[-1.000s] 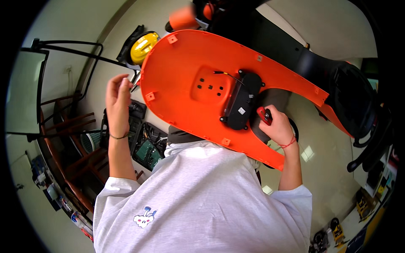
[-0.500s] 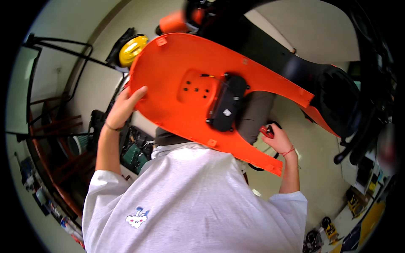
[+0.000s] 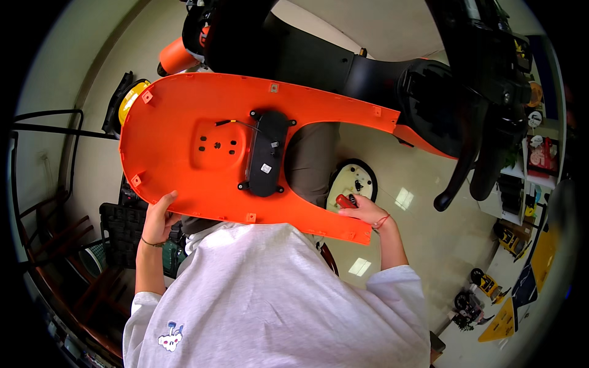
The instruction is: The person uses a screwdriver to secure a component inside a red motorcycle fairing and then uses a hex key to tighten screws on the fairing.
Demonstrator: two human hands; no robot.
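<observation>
A large orange plastic scooter panel (image 3: 165, 141) lies across my lap with its ribbed inner side up, its rounded end left and two prongs right. Fixed in its middle is a black oval housing (image 3: 264, 172), with a short cable (image 3: 224, 122) running from it. My left hand (image 3: 158, 222) grips the panel's lower left edge, thumb on top, other fingers hidden beneath. By the near prong, my right hand (image 3: 368, 212) is closed around a red-handled tool (image 3: 345, 201); its working end cannot be made out. That hand also rests at the prong's edge.
Beyond the panel stands a scooter with a black footboard (image 3: 313, 58) and a black lever (image 3: 451, 190). A round pale part with a black rim (image 3: 359, 175) is on the floor. An open tool case (image 3: 119, 227), yellow helmet (image 3: 132, 101) and chair (image 3: 67, 245) are left; shelves (image 3: 546, 147) right.
The panel appears further left and more level in view, still held by my left hand. My right hand keeps the red-handled tool and is now closer to the near prong.
</observation>
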